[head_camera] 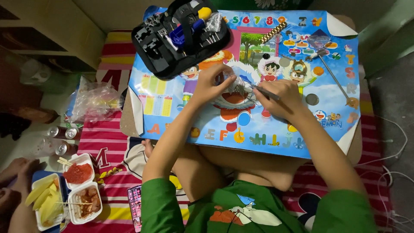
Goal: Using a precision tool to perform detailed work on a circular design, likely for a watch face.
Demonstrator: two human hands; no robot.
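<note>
A thin grey metal tool lies slantwise over the middle of the cartoon-printed desk, its tip pointing up-left toward a small, partly hidden silvery piece. The right hand has its fingers pressed together, pinching the tool's shaft. The left hand curls its fingers closed over the silvery piece from above.

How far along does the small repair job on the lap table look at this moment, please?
Done: the tool kit lies open, and a metal band and small round parts sit apart on the lap table. In hand: the left hand steadies a small metal piece while the right hand works it with a thin tool. Left: the loose parts remain unattached.
</note>
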